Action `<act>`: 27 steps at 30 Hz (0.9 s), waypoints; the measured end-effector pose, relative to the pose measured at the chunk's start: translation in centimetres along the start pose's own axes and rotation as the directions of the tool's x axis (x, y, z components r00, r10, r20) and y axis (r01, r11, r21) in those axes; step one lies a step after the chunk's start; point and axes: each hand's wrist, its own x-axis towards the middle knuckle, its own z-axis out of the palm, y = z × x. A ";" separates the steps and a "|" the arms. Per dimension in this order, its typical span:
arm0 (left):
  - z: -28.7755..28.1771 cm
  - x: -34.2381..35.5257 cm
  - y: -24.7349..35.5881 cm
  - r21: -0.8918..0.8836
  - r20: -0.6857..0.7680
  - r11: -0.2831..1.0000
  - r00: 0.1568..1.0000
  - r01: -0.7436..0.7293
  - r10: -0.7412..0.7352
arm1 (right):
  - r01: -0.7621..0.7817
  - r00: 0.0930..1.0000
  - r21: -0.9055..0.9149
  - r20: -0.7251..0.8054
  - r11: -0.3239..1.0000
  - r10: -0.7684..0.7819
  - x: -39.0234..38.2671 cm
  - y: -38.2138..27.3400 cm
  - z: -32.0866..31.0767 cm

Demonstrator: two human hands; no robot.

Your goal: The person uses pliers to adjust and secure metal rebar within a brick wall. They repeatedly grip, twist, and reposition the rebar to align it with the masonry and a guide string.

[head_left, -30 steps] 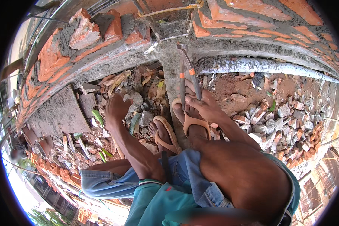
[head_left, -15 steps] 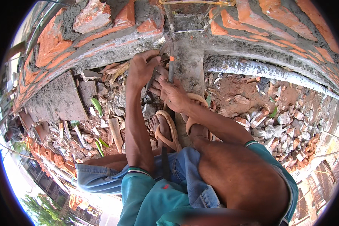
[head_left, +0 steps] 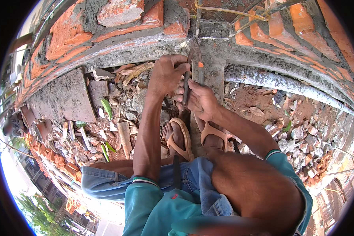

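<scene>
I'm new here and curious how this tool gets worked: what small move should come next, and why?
Probably a gentle squeeze, bringing the handles of the pincers closer together. The tool's head appears to be right by the steel rods, its handles stand apart, the right hand is around them, and the left hand is at the left one.

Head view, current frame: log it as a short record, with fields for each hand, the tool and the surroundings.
Tool: grey metal long-handled pincers with an orange band, head pointing away from the person
Left hand: thumb and fingertips at the left handle
Right hand: holding the pincers lower down
Beyond the head: thin upright steel rod
Walls: red brick wall with grey mortar
Right side: white-coated round pipe, broken brick rubble
Left side: flat grey board
</scene>
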 end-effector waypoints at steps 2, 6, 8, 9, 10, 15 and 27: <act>2.7 -0.8 1.0 -0.036 0.008 0.996 0.997 -0.076 0.076 | -0.180 0.978 -0.115 -0.125 0.977 0.165 -3.9 -5.4 0.7; 6.9 -1.9 2.1 -0.444 0.175 0.883 0.981 0.155 -0.084 | -0.276 0.952 -0.492 -0.261 0.826 0.163 -7.9 -11.7 1.1; 7.3 -2.0 1.7 -0.598 0.274 0.755 0.954 0.269 -0.122 | -0.266 0.952 -0.562 -0.279 0.783 0.122 -8.1 -11.2 1.2; 7.2 -2.0 1.4 -0.584 0.244 0.767 0.959 0.264 -0.144 | -0.233 0.962 -0.570 -0.254 0.788 0.101 -8.0 -10.4 1.3; 6.9 -2.1 1.0 -0.585 0.188 0.776 0.970 0.236 -0.153 | -0.190 0.966 -0.499 -0.249 0.845 0.070 -8.1 -10.0 1.4; 4.6 -1.3 -0.6 -0.476 -0.053 0.870 0.983 0.131 -0.177 | -0.181 0.982 -0.316 -0.101 0.932 0.157 -8.6 -12.7 1.1; 7.2 3.0 0.9 -0.500 -0.230 0.865 0.956 0.046 -0.184 | -0.047 0.981 -0.787 -0.153 0.615 -0.120 -8.1 -12.4 -0.4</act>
